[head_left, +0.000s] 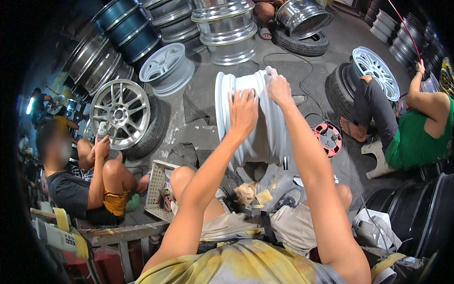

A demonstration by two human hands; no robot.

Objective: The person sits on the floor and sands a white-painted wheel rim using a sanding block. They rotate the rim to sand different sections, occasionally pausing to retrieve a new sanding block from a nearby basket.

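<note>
The white wheel (263,135) stood ahead of the person's knees (181,179), left hand (244,112) lightly spread, right hand (278,87) curled, any pinch indiscernible; apparent surface rubbing was underway, the next stroke likely requiring steady contact.

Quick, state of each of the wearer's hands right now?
Left hand: open, spread on the white wheel; anything beneath it is hidden.
Right hand: bent over that wheel; whether it's gripping cannot be told.

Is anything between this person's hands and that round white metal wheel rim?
Nothing visible: the bare left hand lies on the white metal wheel rim, the right hand at its upper edge. The palms' undersides are hidden.
</note>
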